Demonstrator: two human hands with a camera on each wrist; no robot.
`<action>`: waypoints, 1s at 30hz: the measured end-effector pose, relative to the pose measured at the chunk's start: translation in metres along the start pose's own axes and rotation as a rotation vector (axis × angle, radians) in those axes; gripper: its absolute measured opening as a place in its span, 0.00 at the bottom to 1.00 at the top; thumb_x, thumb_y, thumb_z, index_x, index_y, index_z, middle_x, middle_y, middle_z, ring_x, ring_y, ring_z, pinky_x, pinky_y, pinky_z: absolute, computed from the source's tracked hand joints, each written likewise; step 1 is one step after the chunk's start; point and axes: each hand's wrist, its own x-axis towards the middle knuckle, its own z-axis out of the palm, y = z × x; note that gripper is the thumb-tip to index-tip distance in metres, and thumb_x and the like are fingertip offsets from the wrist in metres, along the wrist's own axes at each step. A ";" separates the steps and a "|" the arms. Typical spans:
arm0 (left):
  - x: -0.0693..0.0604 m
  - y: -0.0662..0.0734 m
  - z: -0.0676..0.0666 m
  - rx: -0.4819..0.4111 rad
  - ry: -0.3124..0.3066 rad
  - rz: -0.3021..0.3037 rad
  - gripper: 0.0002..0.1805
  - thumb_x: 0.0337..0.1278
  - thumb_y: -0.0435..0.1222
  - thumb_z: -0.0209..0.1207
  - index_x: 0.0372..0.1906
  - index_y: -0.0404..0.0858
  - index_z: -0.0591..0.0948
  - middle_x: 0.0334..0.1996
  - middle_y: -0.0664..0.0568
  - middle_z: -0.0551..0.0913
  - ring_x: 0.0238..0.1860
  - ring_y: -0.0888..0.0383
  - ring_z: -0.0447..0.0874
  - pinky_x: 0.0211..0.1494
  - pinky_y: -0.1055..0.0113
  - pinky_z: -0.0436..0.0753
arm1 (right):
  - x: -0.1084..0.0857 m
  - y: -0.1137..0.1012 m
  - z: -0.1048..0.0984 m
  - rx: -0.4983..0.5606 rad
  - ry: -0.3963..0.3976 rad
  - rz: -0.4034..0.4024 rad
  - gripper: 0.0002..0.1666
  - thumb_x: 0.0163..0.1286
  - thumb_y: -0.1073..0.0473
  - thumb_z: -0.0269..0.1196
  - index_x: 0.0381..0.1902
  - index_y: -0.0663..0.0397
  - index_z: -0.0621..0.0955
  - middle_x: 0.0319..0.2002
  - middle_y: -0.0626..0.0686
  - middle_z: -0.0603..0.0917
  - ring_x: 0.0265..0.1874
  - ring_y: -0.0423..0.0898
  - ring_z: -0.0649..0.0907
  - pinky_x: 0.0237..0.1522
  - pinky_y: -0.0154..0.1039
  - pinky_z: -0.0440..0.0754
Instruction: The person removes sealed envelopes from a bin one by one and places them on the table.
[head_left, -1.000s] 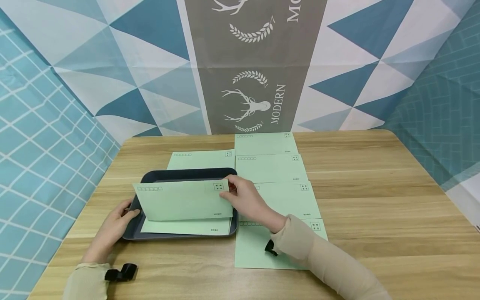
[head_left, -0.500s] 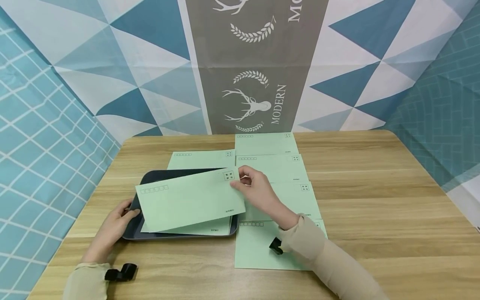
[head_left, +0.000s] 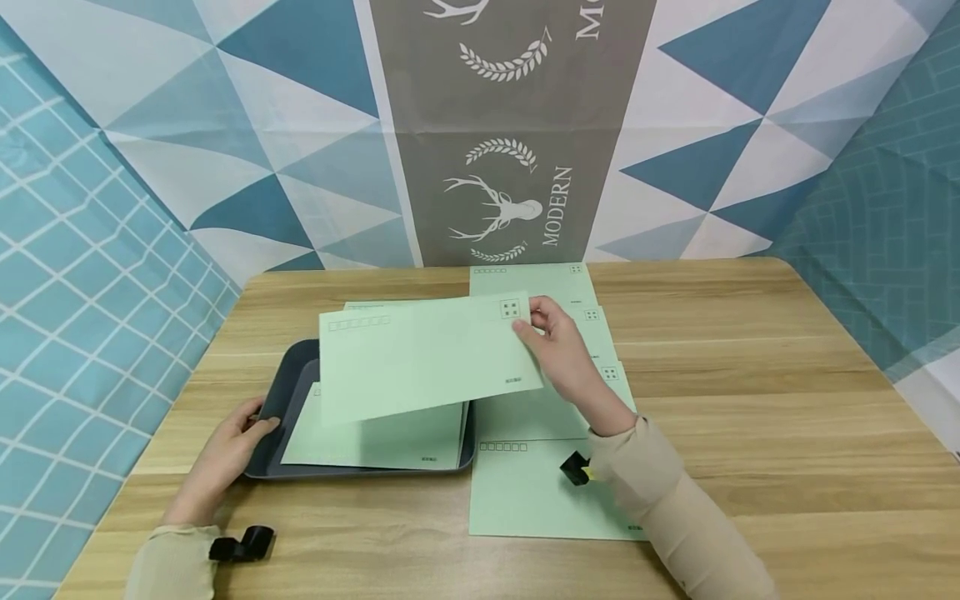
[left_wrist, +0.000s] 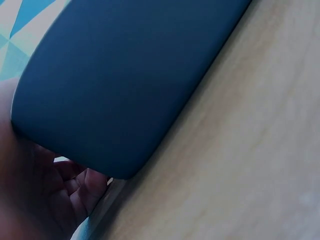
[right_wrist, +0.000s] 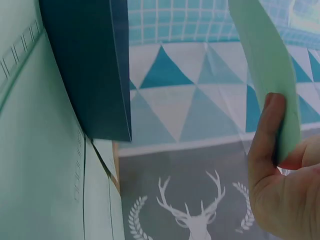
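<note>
My right hand [head_left: 558, 346] pinches a pale green envelope [head_left: 423, 354] by its right edge, thumb in front and fingers behind, as the right wrist view also shows. The envelope hangs tilted above a dark blue-grey tray [head_left: 273, 450], hiding part of it. In the tray lies another green envelope [head_left: 375, 442]; whether more are under it I cannot tell. My left hand [head_left: 232, 446] holds the tray's left end, thumb on the rim. Seen in the left wrist view, the fingers [left_wrist: 85, 187] curl beneath the tray [left_wrist: 115, 90].
Right of the tray, several green envelopes form a column, the nearest envelope [head_left: 555, 500] lying close to the front. Behind the tray another envelope is mostly covered by the raised one. All stand on a wooden table [head_left: 750, 375], with a patterned cloth [head_left: 510, 108] behind it.
My right hand has lifted the pinched envelope up out of the tray and carried it rightward and away from me. The left hand and the tray have stayed put.
</note>
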 end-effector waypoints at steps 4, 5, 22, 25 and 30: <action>0.000 0.001 0.000 0.004 0.000 -0.009 0.28 0.67 0.41 0.44 0.64 0.26 0.59 0.53 0.31 0.69 0.35 0.79 0.62 0.37 0.78 0.67 | 0.003 -0.001 -0.010 -0.007 0.041 0.007 0.14 0.71 0.65 0.47 0.52 0.64 0.67 0.44 0.67 0.79 0.24 0.38 0.82 0.27 0.36 0.81; 0.000 0.001 0.000 0.002 -0.004 -0.013 0.28 0.67 0.41 0.44 0.64 0.26 0.59 0.53 0.31 0.69 0.35 0.78 0.63 0.37 0.78 0.67 | 0.004 -0.002 -0.012 -0.006 0.057 0.012 0.15 0.71 0.65 0.47 0.53 0.63 0.67 0.44 0.67 0.78 0.24 0.37 0.82 0.27 0.36 0.81; 0.000 0.001 0.000 0.003 -0.003 0.001 0.29 0.67 0.42 0.43 0.65 0.26 0.59 0.54 0.31 0.68 0.38 0.76 0.63 0.38 0.77 0.67 | 0.010 -0.014 -0.063 0.138 0.236 -0.006 0.24 0.60 0.75 0.35 0.56 0.64 0.60 0.40 0.49 0.72 0.36 0.38 0.76 0.31 0.27 0.75; 0.000 -0.001 0.000 0.004 0.004 0.007 0.29 0.67 0.41 0.44 0.64 0.26 0.59 0.53 0.31 0.68 0.35 0.79 0.62 0.37 0.77 0.67 | 0.008 -0.018 -0.072 0.166 0.254 -0.014 0.26 0.58 0.76 0.37 0.57 0.64 0.60 0.39 0.48 0.72 0.37 0.38 0.76 0.32 0.26 0.76; 0.001 -0.002 0.001 0.006 0.015 0.011 0.28 0.67 0.41 0.45 0.64 0.26 0.60 0.52 0.32 0.69 0.34 0.80 0.62 0.37 0.77 0.67 | 0.008 -0.020 -0.087 0.246 0.305 -0.013 0.21 0.61 0.75 0.38 0.52 0.62 0.63 0.42 0.49 0.72 0.36 0.37 0.78 0.33 0.26 0.78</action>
